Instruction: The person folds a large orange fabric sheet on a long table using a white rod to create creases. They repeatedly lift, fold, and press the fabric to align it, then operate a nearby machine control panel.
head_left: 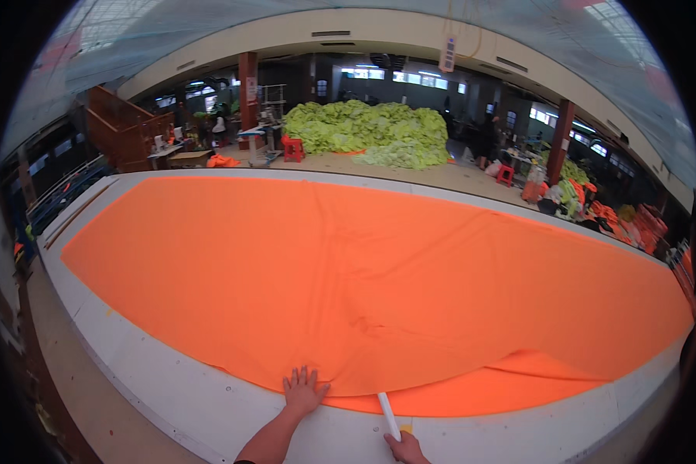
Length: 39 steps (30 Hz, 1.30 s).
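Observation:
A wide sheet of orange fabric point(232, 263) covers most of the long pale table point(162, 387). My left hand point(303, 393) lies flat with fingers spread on the near edge of the cloth. To its right, my right hand point(406, 447) is closed around a white stick point(389, 415), whose far end reaches under the top layer's edge. A brighter orange lower layer point(441, 404) shows along the near side, where the top layer is drawn back. Wrinkles run through the middle of the upper cloth.
Beyond the table, a big heap of yellow-green fabric point(363, 127) lies on the floor. Red stools point(293, 149) stand near it. Mixed bright cloth point(619, 224) is piled at the right. A reddish pillar point(561, 143) and a person point(489, 139) are farther back.

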Tool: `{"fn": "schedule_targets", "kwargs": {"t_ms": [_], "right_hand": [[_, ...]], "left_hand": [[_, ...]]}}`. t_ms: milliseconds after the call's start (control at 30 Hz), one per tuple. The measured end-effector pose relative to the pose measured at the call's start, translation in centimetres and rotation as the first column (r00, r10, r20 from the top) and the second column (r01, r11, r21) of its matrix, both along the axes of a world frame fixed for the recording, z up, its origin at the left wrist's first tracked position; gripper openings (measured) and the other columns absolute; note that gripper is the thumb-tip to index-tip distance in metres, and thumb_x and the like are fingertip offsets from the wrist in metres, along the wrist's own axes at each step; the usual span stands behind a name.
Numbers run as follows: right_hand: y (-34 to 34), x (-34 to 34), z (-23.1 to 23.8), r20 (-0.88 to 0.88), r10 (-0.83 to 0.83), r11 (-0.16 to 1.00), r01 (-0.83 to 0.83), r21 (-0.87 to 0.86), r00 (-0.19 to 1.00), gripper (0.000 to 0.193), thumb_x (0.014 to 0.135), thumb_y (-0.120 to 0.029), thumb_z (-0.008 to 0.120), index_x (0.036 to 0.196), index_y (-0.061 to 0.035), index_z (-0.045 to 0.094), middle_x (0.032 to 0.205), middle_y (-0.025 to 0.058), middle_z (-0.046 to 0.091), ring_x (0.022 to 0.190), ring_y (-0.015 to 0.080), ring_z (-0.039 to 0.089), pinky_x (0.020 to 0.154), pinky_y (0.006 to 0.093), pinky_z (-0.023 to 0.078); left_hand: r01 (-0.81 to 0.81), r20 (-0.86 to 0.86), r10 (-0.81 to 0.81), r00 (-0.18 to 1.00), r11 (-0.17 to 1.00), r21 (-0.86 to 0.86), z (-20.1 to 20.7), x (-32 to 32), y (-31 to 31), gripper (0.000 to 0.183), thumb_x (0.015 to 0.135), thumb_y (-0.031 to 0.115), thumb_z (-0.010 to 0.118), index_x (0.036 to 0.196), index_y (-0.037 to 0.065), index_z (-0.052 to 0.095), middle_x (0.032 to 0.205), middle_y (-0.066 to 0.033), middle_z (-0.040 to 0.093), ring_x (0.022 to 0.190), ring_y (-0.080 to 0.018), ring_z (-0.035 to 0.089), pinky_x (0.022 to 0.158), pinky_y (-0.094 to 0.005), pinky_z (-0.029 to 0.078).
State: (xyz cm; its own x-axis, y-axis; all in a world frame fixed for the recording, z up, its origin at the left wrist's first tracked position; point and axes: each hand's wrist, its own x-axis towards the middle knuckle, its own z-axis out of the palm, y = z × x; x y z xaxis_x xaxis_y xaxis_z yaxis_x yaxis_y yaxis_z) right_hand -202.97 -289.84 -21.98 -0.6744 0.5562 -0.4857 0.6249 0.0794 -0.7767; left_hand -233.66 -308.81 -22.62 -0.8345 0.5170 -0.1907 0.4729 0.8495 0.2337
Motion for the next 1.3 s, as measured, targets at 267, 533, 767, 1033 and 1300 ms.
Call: {"fn": "schedule_targets", "kwargs": {"t_ms": [267, 533, 767, 1033, 1300], "right_hand": [[-22.3, 50.0, 4.3, 0.595, -0.450, 0.862, 0.149, 0.485, 0.666, 0.052, 0.086, -0.057, 0.070, 0.096, -0.0061, 0.077, 0.091, 0.0243, 0.074, 0.087, 0.0442, 0.071, 0.078, 0.0555, 0.056], [-59.5, 77.3, 13.2, 0.569, -0.816, 0.572, -0.006, 0.820, -0.100, 0.033, 0.082, -0.039, 0.070, 0.100, -0.0118, 0.073, 0.095, 0.0135, 0.075, 0.087, 0.0391, 0.073, 0.079, 0.0540, 0.056], [-82.9, 65.4, 23.0, 0.454, -0.789, 0.351, 0.301, 0.886, -0.415, 0.035, 0.078, -0.043, 0.071, 0.088, -0.0106, 0.076, 0.088, 0.0174, 0.074, 0.088, 0.0425, 0.071, 0.081, 0.0576, 0.055], [-79.0, 60.8, 17.0, 0.378, -0.849, 0.301, 0.250, 0.920, -0.369, 0.035, 0.077, -0.043, 0.071, 0.090, -0.0110, 0.076, 0.089, 0.0176, 0.074, 0.089, 0.0419, 0.071, 0.082, 0.0579, 0.055], [-65.4, 63.8, 13.5, 0.345, -0.892, 0.278, 0.245, 0.929, -0.292, 0.036, 0.077, -0.044, 0.071, 0.092, -0.0114, 0.077, 0.089, 0.0178, 0.074, 0.090, 0.0412, 0.071, 0.083, 0.0582, 0.054]], "left_hand": [[0.079, -0.121, -0.058, 0.991, 0.982, 0.172, -0.4, 5.7, 0.6, 0.075, 0.102, 0.055, 0.051, 0.157, 0.005, 0.040, 0.166, -0.0200, 0.029, 0.155, -0.0376, 0.022, 0.124, -0.0587, 0.018], [-0.539, 0.946, -0.288, 0.148, 0.778, 0.322, -2.1, 32.3, -2.8, 0.066, 0.105, 0.048, 0.056, 0.147, 0.001, 0.035, 0.121, -0.0225, 0.065, 0.096, -0.0325, 0.071, 0.075, -0.0436, 0.062], [-0.168, 0.853, -0.365, -0.373, 0.931, 0.325, 3.5, 49.5, -6.0, 0.048, 0.106, 0.039, 0.059, 0.138, 0.006, 0.049, 0.132, -0.0119, 0.056, 0.118, -0.0285, 0.064, 0.096, -0.0416, 0.057], [0.514, 0.935, -0.285, -0.211, 0.781, 0.354, -0.2, 54.8, -6.2, 0.055, 0.102, 0.047, 0.063, 0.140, 0.009, 0.056, 0.128, -0.0064, 0.063, 0.109, -0.0205, 0.066, 0.089, -0.0367, 0.055], [0.619, 0.545, -0.833, 0.088, 0.475, 0.626, 1.1, 53.3, 5.9, 0.044, 0.098, 0.042, 0.065, 0.120, 0.006, 0.073, 0.103, -0.0127, 0.076, 0.092, -0.0240, 0.074, 0.084, -0.0366, 0.058]]}}
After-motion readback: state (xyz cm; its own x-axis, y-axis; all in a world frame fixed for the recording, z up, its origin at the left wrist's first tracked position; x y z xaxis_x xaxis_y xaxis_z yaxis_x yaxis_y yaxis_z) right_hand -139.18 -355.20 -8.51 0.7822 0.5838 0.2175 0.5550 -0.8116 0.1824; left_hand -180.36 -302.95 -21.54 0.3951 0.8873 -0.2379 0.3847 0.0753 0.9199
